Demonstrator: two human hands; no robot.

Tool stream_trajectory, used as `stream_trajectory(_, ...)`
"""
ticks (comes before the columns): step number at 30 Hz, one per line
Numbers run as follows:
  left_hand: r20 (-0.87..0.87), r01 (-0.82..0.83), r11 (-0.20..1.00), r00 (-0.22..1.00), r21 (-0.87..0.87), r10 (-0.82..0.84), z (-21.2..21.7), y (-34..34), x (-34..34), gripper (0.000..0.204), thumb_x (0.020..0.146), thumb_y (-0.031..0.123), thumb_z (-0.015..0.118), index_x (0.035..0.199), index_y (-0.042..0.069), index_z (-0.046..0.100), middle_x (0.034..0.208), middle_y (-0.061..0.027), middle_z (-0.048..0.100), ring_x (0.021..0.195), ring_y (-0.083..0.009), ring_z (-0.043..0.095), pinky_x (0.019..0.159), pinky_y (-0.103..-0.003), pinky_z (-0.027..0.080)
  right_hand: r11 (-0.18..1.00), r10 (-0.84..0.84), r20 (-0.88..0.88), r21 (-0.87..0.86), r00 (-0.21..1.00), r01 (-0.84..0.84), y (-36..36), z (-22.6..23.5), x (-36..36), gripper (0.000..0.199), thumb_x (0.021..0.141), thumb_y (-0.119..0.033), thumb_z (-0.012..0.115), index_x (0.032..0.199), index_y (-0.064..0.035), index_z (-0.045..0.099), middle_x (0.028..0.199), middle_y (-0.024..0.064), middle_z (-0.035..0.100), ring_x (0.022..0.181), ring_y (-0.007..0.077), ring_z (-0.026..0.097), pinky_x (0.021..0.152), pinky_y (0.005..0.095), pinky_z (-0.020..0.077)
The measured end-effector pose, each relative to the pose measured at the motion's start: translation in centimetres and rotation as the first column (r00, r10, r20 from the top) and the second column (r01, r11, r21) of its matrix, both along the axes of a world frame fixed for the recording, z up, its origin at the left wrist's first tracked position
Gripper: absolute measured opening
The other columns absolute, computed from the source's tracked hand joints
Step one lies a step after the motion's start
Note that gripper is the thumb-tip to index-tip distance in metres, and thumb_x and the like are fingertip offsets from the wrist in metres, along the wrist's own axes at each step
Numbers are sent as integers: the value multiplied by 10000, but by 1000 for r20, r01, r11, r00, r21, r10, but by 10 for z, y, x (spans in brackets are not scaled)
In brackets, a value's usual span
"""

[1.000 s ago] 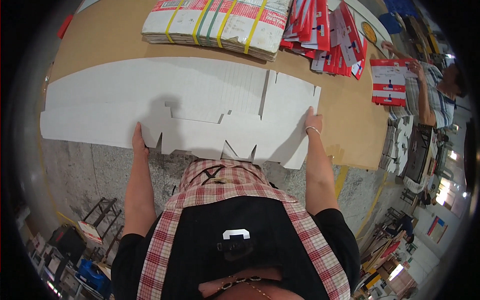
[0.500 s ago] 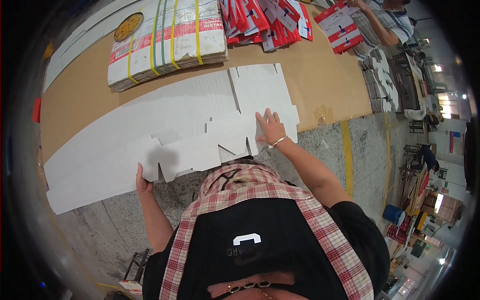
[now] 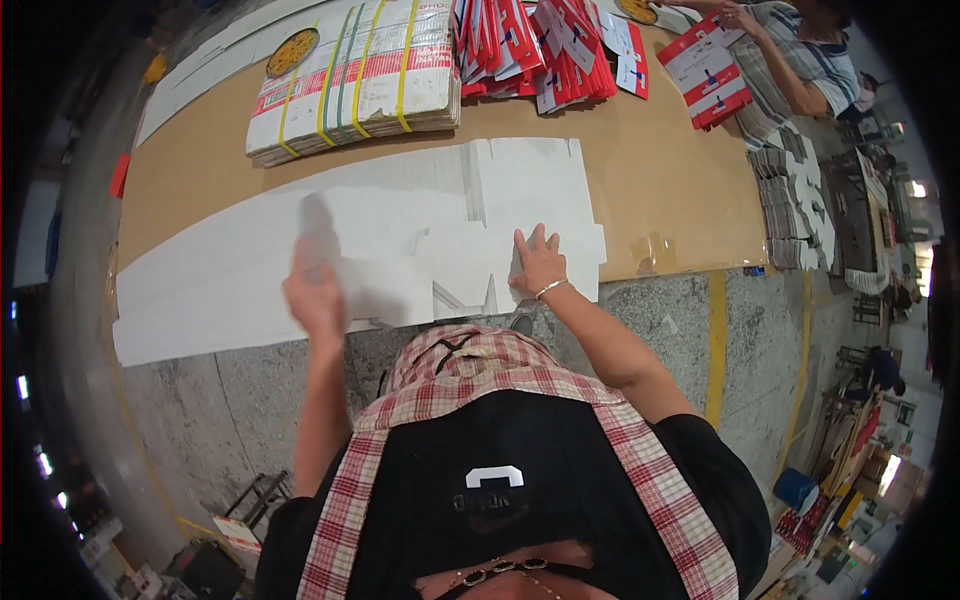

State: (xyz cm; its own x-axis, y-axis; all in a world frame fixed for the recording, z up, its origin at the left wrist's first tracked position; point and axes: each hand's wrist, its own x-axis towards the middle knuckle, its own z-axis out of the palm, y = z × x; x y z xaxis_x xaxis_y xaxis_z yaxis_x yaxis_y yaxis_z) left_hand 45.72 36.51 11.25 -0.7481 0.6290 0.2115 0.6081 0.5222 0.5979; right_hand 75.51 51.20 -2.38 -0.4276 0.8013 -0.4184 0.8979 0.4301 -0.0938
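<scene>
A flat white die-cut cardboard sheet (image 3: pixel 400 230) with slots and flaps lies along the near edge of the table. My right hand (image 3: pixel 540 262) rests on its right part, palm down with the fingers spread, and a bracelet circles the wrist. Over the left part of the sheet, my left hand (image 3: pixel 318 300) is raised above the surface and casts a shadow on it. Motion blurs its fingers, so I cannot tell how they are set.
Brown board (image 3: pixel 680 190) covers the table. At the back sit a strapped bundle of cardboard (image 3: pixel 350 90), a yellow round dish (image 3: pixel 292 53) and red-and-white printed cartons (image 3: pixel 570 60). A co-worker (image 3: pixel 795 60) handles another carton (image 3: pixel 705 70) at the far right, near stacked cardboard (image 3: pixel 790 200).
My left hand has left the sheet's near edge and moved up and forward over it. The right hand stays on the sheet. My view has shifted slightly.
</scene>
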Motion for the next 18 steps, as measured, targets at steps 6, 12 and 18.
stream_trajectory(6, -543, 148, 952, 793, -267, -276, 10, 26, 75, 534, 686, 102, 655, 1210, 127, 552, 1033, -100, 605, 815, -308, 560, 742, -351, 440, 999, 46, 8, -30, 999, -46, 2, 10, -9, 1010, 585, -428, 790, 1412, -265, 233, 1445, 236, 155, 1242, 525, 265, 853, 521, 461)
stream_trajectory(12, 912, -252, 921, 360, 297, -196, 12, -44, -90, 524, 826, 173, 626, 1282, -2, 434, 1214, -107, 536, 1087, -245, 534, 915, -374, 436, 1000, -1, 6, 3, 1000, 1, 8, 11, 2, 1017, 573, -439, 794, 1408, -264, 240, 1438, 228, 177, 1243, 520, 267, 858, 522, 459)
stream_trajectory(18, 894, -284, 919, 428, 274, -134, -71, -84, -114, 597, 779, 88, 645, 1305, -21, 383, 1257, -141, 496, 1162, -242, 474, 992, -370, 375, 999, 39, 27, -4, 999, -39, 8, 15, 2, 1005, 578, -435, 792, 1403, -262, 245, 1440, 222, 182, 1249, 510, 264, 860, 518, 459)
